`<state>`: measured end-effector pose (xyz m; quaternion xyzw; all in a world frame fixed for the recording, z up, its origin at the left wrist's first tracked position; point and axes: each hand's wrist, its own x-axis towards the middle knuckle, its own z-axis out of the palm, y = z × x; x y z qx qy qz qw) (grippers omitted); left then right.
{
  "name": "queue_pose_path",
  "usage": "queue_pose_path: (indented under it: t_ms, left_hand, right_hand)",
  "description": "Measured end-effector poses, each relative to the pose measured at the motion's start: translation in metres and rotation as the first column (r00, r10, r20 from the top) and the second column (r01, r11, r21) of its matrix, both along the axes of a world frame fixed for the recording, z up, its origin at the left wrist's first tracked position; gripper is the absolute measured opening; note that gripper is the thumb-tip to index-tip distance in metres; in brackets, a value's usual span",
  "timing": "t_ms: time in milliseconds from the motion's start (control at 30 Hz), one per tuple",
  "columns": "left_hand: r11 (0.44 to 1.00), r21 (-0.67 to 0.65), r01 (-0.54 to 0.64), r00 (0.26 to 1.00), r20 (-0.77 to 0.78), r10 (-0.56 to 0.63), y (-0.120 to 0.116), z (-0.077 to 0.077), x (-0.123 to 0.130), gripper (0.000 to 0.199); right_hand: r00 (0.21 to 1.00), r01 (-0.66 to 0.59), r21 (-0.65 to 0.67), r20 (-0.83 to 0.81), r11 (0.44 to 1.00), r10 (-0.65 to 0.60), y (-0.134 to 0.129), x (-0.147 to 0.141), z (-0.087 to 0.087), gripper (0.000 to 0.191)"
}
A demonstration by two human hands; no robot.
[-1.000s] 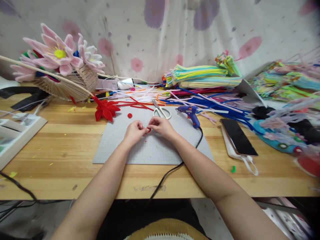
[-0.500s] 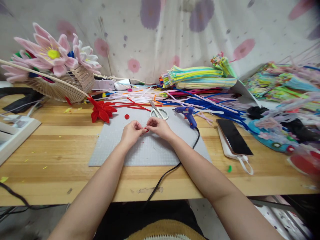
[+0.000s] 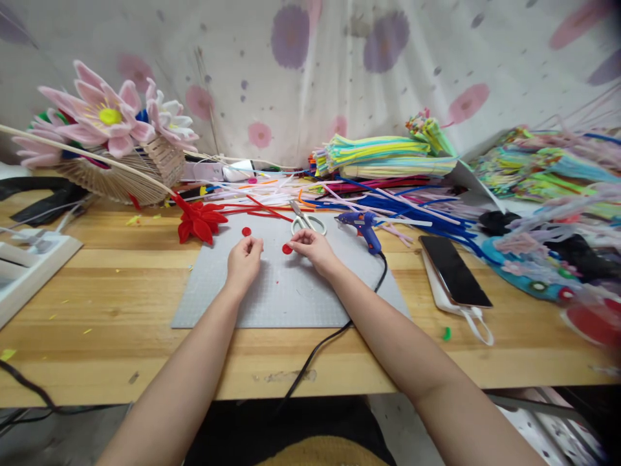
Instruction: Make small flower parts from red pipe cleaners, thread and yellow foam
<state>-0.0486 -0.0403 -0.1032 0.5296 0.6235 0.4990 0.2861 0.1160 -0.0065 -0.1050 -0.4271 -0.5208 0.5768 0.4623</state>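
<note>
My right hand (image 3: 314,251) pinches a small round red disc (image 3: 287,248) by its edge, a little above the grey cutting mat (image 3: 301,304). To its left, my left hand (image 3: 244,262) is closed, with thumb and fingertips together; whether anything is between them cannot be made out. A second red disc (image 3: 246,231) lies on the mat just beyond my left fingertips. White-handled scissors (image 3: 308,223) lie behind my right hand. Further right, a blue glue gun (image 3: 363,226) rests on the mat.
A red fuzzy flower (image 3: 198,221) lies at the mat's back left. Loose pipe cleaners (image 3: 272,193) spread along the back. A phone (image 3: 455,270) lies to the right. The glue gun's black cord (image 3: 315,353) crosses the mat's front edge under my right arm. A power strip (image 3: 33,268) stands far left.
My hands, together over the mat before, have parted. The left has moved left and toward me; the right keeps the red disc, now more fully visible.
</note>
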Motion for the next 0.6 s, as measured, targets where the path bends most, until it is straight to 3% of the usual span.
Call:
queue_pose_path:
  t_ms: [100, 300, 600]
  left_hand:
    - [1.000, 0.010, 0.002, 1.000, 0.013, -0.002, 0.0002, -0.0011, -0.0013, 0.031]
    - [0.983, 0.007, 0.181, 0.968, 0.176, -0.180, -0.0002, -0.0044, 0.0049, 0.016]
    - [0.993, 0.037, 0.110, 0.991, 0.073, -0.112, -0.0010, -0.0049, 0.0046, 0.018]
  right_hand:
    - [1.000, 0.003, -0.014, -0.018, 1.000, -0.003, 0.0005, 0.0001, -0.0007, 0.031]
    - [1.000, 0.019, -0.018, -0.011, 1.000, -0.019, -0.0001, -0.0001, -0.0004, 0.030]
    - [1.000, 0.030, -0.011, 0.000, 1.000, -0.030, -0.0005, 0.0007, 0.0002, 0.030]
